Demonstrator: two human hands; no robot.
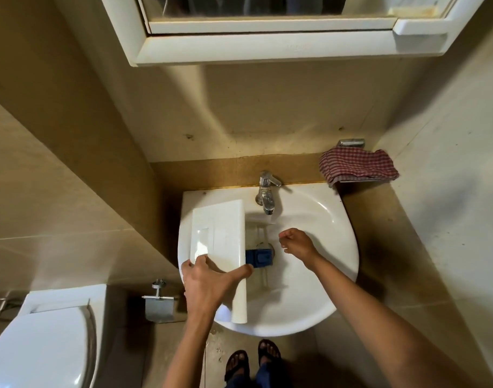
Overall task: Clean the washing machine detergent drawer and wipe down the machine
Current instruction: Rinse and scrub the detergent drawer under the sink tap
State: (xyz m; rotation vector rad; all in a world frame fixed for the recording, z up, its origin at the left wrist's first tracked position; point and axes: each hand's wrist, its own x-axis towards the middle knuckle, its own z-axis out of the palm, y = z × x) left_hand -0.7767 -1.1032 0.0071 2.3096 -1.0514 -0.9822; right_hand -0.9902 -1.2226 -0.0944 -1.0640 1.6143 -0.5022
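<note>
Head view: the drawer's [220, 236] body is mostly hidden behind its own broad white front panel. Only a blue insert [259, 257] and some pale ribs show, low in the sink [347, 247] under the tap [265, 197]. Whether water is running is hard to make out. The left grip [209, 284] clamps the panel's near end, thumb on one edge and fingers on the other. The right grip [297, 245] hovers over the basin just right of the insert, its fingers curled in with nothing visible in them. The right half of the bowl is open, with smooth glossy porcelain and a rounded rim. A checked red cloth [357, 166] lies crumpled on the table behind. A toilet [43, 340] is cut off at the lower left.
</note>
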